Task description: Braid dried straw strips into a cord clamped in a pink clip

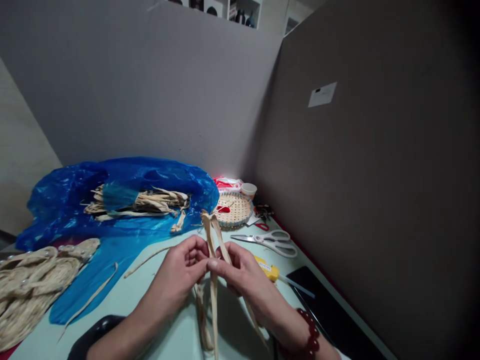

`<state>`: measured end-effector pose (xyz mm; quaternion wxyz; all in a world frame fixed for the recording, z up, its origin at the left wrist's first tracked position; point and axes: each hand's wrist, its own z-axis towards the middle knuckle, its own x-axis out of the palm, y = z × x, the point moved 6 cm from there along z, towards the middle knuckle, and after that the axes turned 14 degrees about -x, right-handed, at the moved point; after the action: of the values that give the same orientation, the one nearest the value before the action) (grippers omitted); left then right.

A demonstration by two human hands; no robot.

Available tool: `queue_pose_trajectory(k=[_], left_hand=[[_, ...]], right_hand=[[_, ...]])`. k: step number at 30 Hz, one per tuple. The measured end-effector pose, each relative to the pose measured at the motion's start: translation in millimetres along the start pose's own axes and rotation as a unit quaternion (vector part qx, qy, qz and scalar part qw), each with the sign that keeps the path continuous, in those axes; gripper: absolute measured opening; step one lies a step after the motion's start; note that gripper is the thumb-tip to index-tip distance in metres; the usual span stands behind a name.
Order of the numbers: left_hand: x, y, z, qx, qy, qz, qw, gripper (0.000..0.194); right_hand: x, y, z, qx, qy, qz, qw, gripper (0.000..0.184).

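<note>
Long, pale dried plant-fibre strips (pixel 212 240) stand folded between my two hands, with their ends hanging down toward the table's near edge. My left hand (pixel 189 262) pinches the strips from the left, its fingers curled. From the other side, my right hand (pixel 238 267) grips them with the thumb laid across the front. The two thumbs nearly meet at the middle of the strips. Close to the right hand lie a yellow glue gun (pixel 267 269) with a clear glue stick and a pair of white-handled scissors (pixel 272 241).
A blue plastic bag (pixel 123 172) at the back left holds a bundle of dried strips (pixel 157 201). Woven fibre pieces (pixel 30 290) lie at the left. Behind my hands are a round woven tray (pixel 240 212) and a paper cup (pixel 248 190). A dark flat device (pixel 330 310) sits at right.
</note>
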<state>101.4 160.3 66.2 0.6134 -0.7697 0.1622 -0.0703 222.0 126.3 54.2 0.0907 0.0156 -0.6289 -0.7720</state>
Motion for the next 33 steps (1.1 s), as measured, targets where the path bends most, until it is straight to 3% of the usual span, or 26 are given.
queue_pose_trajectory(k=[5, 10, 16, 20, 33], left_hand=[[2.9, 0.1, -4.7, -0.014, -0.021, 0.047, 0.999, 0.018], [5.2, -0.1, -6.3, -0.049, 0.013, 0.060, 0.997, 0.013], [6.1, 5.2, -5.2, -0.091, 0.074, -0.006, 0.993, 0.021], [2.5, 8.2, -4.6, -0.094, 0.033, 0.012, 0.995, 0.023], [1.9, 0.6, -4.1, -0.058, 0.006, 0.027, 0.998, 0.020]], right_hand=[[-3.5, 3.4, -0.9, -0.030, 0.001, -0.013, 0.999, 0.027], [-7.4, 0.3, 0.3, -0.048, -0.005, -0.002, 0.999, 0.025], [-8.3, -4.7, -1.6, -0.017, 0.012, 0.001, 1.000, 0.026], [-7.2, -0.4, -0.6, -0.019, 0.004, -0.016, 1.000, 0.027], [-4.5, -1.1, -0.9, -0.018, -0.017, -0.066, 0.997, 0.035]])
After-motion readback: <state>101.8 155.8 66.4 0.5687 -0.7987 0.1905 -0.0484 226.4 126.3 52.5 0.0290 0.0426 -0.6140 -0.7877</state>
